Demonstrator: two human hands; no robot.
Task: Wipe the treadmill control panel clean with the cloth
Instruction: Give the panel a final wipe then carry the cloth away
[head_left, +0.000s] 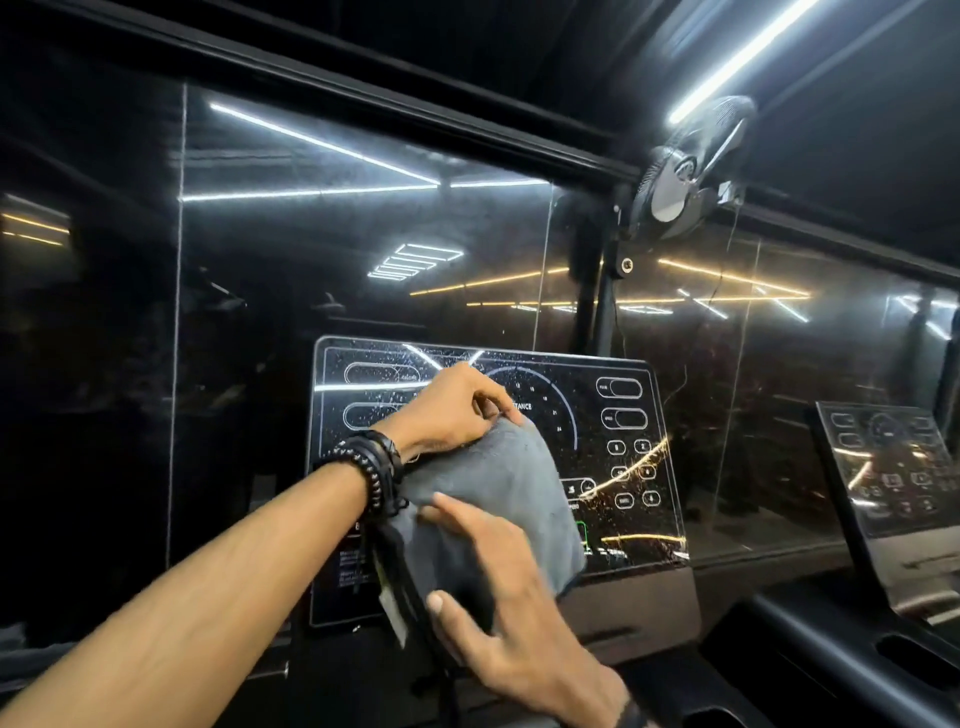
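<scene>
Fingers pinch the cloth's top edge against the panel.

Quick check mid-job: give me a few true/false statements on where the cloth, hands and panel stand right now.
1. The grey cloth is held in front of the control panel. True.
2. Only one hand touches the cloth. False: the left hand pinches its top edge and the right hand grips its lower part.
3. The panel is speckled with droplets or spots. True.
4. The left wrist is bare. False: it wears dark bracelets.
5. A wall fan is mounted above and to the right of the panel. True.
6. No other panel is in view. False: a second panel stands at the right.
</scene>
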